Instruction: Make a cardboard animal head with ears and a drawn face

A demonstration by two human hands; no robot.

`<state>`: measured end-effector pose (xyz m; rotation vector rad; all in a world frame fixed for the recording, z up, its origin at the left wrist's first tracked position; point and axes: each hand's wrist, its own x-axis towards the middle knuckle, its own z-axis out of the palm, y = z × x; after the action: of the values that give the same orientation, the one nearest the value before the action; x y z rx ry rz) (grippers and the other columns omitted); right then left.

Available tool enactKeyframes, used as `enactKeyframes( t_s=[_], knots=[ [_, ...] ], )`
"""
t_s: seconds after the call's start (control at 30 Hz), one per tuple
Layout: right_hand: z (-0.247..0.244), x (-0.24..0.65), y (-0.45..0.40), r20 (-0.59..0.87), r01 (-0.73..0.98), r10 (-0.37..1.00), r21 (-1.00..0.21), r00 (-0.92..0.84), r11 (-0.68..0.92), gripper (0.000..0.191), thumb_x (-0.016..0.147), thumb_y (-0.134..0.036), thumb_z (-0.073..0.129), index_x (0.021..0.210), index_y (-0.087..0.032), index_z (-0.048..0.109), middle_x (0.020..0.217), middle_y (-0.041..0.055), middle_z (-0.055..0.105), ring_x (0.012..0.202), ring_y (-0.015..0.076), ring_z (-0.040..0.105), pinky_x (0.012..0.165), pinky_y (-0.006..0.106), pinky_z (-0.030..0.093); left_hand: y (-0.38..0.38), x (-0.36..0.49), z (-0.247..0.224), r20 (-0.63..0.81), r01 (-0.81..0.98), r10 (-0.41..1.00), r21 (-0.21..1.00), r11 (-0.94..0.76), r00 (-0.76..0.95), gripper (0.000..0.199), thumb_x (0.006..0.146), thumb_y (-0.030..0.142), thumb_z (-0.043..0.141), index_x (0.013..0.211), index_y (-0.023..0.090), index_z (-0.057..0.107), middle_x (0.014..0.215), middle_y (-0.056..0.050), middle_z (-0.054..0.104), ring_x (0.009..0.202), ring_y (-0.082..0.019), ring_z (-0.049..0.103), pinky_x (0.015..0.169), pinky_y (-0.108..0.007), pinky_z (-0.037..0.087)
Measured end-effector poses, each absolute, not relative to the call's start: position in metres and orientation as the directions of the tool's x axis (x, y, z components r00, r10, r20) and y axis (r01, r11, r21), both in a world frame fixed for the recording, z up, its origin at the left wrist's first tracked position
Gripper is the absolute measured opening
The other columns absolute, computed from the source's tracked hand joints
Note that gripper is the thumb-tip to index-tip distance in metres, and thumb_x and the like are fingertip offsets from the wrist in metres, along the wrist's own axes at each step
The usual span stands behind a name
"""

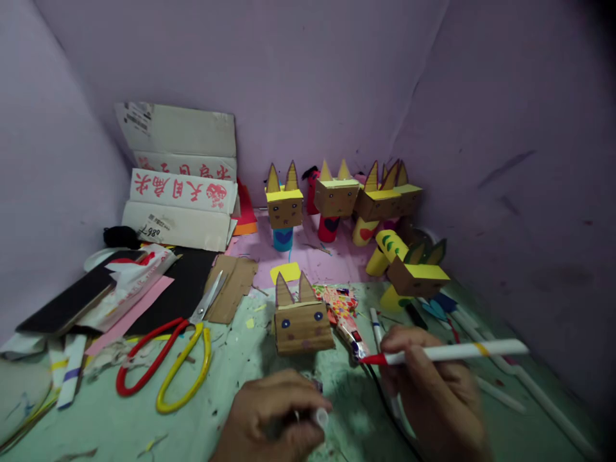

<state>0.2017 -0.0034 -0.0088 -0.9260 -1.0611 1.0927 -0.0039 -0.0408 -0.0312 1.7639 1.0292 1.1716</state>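
My right hand (430,385) grips a white marker (457,350) with a red tip and a yellow band, its tip pointing left. Below the cardboard head, my left hand (274,414) is closed around a small white cylinder (320,418), whose round end faces up. Beyond both hands sits the small cardboard box head (303,330), with two pointed ears, blue eyes and small marks on its front. Just right of it lies a colourful patterned glue gun (342,311), with a black cable running toward me between my hands.
Red-and-yellow scissors (185,350) lie at left beside a cardboard piece (233,289) and black sheets. Folded cardboard (180,205) leans on the back wall. Several box-headed figures, one on a blue tube (283,239), stand behind. More markers (376,327) lie at right.
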Motion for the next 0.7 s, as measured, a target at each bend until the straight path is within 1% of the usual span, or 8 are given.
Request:
enactKeyframes(
  t_s=[0.07,0.1,0.17,0.23,0.33,0.5,0.6,0.7],
  knots=[
    [-0.008,0.195,-0.009,0.152,-0.250,0.983,-0.952,0.106,0.174,0.023,0.076,-0.042,0.068,0.069,-0.021,0.064,0.056,-0.0007,0.055,0.043,0.0096,0.045,0.038,0.018,0.035,-0.032,0.004,-0.020,0.237,0.199,0.945,0.938,-0.283,0.226,0.014,0.079,0.026,0.059,0.081,0.023,0.073,0.072,-0.004,0.069,0.064,-0.016,0.064,0.057,-0.025,0.049],
    [-0.008,0.193,-0.012,0.167,-0.232,0.981,-0.955,0.095,0.185,0.024,0.076,-0.042,0.068,0.067,-0.020,0.061,0.058,-0.0006,0.055,0.045,0.0100,0.046,0.040,0.019,0.035,-0.029,0.007,-0.016,0.193,0.212,0.954,0.947,-0.242,0.229,0.014,0.077,0.022,0.059,0.079,0.021,0.073,0.072,-0.004,0.069,0.064,-0.015,0.064,0.057,-0.024,0.049],
    [-0.009,0.191,-0.017,0.269,-0.140,0.962,-0.951,0.053,0.274,0.026,0.076,-0.043,0.067,0.066,-0.020,0.061,0.058,0.0000,0.055,0.050,0.0116,0.048,0.045,0.020,0.037,-0.028,0.009,-0.010,0.150,0.242,0.958,0.947,-0.210,0.243,0.015,0.074,0.019,0.058,0.077,0.018,0.073,0.071,-0.005,0.068,0.064,-0.016,0.063,0.057,-0.023,0.048],
    [-0.010,0.193,-0.020,0.384,-0.035,0.922,-0.923,-0.049,0.383,0.023,0.080,-0.040,0.063,0.069,-0.021,0.062,0.058,0.0006,0.056,0.053,0.0134,0.051,0.049,0.022,0.040,-0.029,0.010,-0.009,0.154,0.254,0.955,0.942,-0.219,0.254,0.017,0.075,0.018,0.057,0.079,0.017,0.073,0.072,-0.006,0.068,0.065,-0.016,0.063,0.057,-0.024,0.047],
    [-0.012,0.197,-0.021,0.458,0.072,0.873,-0.878,-0.167,0.474,0.016,0.083,-0.032,0.060,0.072,-0.021,0.063,0.059,0.0013,0.058,0.055,0.0149,0.054,0.051,0.024,0.042,-0.032,0.010,-0.011,0.177,0.247,0.945,0.937,-0.247,0.273,0.018,0.076,0.017,0.056,0.079,0.018,0.073,0.072,-0.006,0.068,0.065,-0.017,0.064,0.057,-0.024,0.047],
    [-0.006,0.193,-0.018,0.528,0.191,0.817,-0.798,-0.234,0.571,0.010,0.079,-0.022,0.062,0.070,-0.021,0.062,0.058,0.0007,0.061,0.051,0.0143,0.056,0.049,0.025,0.042,-0.031,0.010,-0.012,0.184,0.214,0.939,0.944,-0.250,0.289,0.020,0.076,0.017,0.056,0.081,0.022,0.074,0.073,-0.004,0.068,0.065,-0.016,0.063,0.056,-0.025,0.047],
    [-0.003,0.189,-0.019,0.532,0.224,0.815,-0.786,-0.228,0.576,0.008,0.077,-0.020,0.064,0.070,-0.021,0.063,0.057,0.0003,0.063,0.048,0.0138,0.057,0.046,0.024,0.044,-0.030,0.008,-0.012,0.203,0.222,0.931,0.935,-0.276,0.303,0.022,0.077,0.017,0.055,0.084,0.022,0.075,0.073,-0.005,0.068,0.066,-0.016,0.064,0.057,-0.025,0.047],
    [-0.006,0.187,-0.021,0.519,0.226,0.832,-0.801,-0.197,0.554,0.006,0.074,-0.018,0.067,0.070,-0.022,0.066,0.058,0.0013,0.066,0.051,0.0152,0.060,0.047,0.024,0.047,-0.031,0.007,-0.012,0.232,0.222,0.925,0.926,-0.305,0.302,0.021,0.079,0.019,0.055,0.086,0.023,0.075,0.072,-0.005,0.068,0.064,-0.015,0.063,0.056,-0.025,0.046]
  ],
)
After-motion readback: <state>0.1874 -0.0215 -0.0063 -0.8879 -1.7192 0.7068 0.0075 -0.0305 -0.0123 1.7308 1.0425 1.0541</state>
